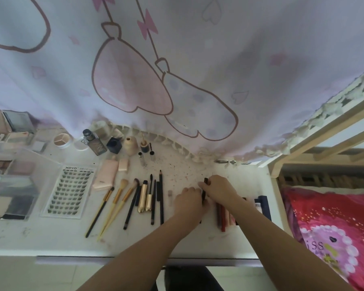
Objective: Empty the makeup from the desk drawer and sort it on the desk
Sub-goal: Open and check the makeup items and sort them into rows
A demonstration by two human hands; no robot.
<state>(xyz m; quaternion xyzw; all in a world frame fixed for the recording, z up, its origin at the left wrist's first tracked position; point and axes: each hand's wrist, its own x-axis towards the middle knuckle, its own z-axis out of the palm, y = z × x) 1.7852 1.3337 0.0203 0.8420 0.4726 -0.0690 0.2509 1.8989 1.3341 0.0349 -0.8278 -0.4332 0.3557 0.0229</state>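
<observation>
My left hand (pixel 188 199) and right hand (pixel 218 186) together pinch one dark stick (pixel 204 189). Three brushes (pixel 114 203) lie at nine o'clock; bare desk (pixel 51 238) runs along the near edge.

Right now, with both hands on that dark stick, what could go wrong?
1. Both hands, left hand and right hand, crowd the dark stick. A slip could knock the row of lip sticks beside them out of line.
2. The forearms pass close to the brushes and pencils; a sideways sweep might scatter that sorted row.
3. The lip sticks lie near the desk front edge, so they could perhaps roll off.
</observation>
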